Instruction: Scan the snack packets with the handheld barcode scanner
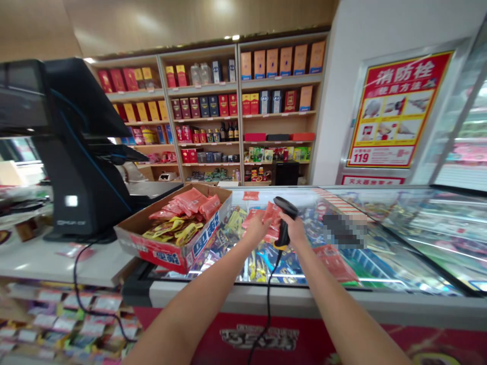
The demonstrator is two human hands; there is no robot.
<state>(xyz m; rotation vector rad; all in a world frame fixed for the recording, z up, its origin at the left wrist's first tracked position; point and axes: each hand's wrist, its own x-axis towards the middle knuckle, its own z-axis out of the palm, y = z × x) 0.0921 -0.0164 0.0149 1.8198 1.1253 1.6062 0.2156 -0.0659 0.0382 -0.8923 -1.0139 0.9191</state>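
Observation:
My right hand (296,229) is wrapped round the handle of a black barcode scanner (284,215), its head up and its cable running down over the freezer's front. Close beside it, my left hand (258,227) grips a pinkish-red snack packet (271,215), just left of the scanner. Both hands are above the freezer's glass top (251,258). To their left stands an open cardboard box (186,253), holding several red packets (192,201) and yellow packets (173,230). Another red packet (335,262) lies on the glass to the right, and a small one (251,195) lies behind my hands.
A black checkout terminal (81,167) stands on the counter (95,263) at left. The scanner's cable (269,299) hangs down the freezer front. A dark blurred-out object (344,230) rests on the glass at right. Shelves (205,91) of boxed bottles line the back wall.

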